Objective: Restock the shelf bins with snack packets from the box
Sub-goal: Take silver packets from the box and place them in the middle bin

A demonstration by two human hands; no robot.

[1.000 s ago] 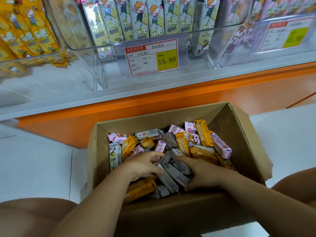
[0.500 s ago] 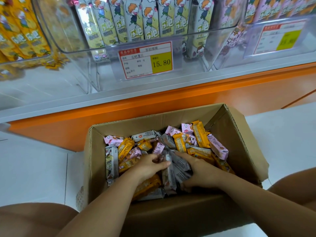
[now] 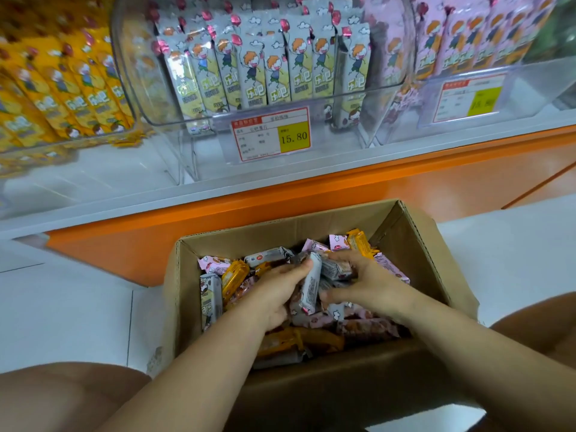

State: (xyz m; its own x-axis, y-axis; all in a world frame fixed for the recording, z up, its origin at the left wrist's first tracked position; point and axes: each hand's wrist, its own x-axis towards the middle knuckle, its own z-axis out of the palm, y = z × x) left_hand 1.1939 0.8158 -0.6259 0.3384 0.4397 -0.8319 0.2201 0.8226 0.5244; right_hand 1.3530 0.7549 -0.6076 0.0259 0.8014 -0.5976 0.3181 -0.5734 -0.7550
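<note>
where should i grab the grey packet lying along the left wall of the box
Probably pinch the grey packet across its narrow width near the middle, coming straight down. It lies lengthwise along the box wall, which blocks the left side, and an orange packet crowds its right. The left hand is nearest, but it and the right hand both grip a bundle.

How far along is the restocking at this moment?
Done: the middle bin already holds a row of upright shelved packets. In hand: the left hand and right hand both grip a bunch of grey packets inside the box, not yet lifted out. Left: carrying them up to the bin; many loose packets, yellow, pink and grey, lie in the box.
</note>
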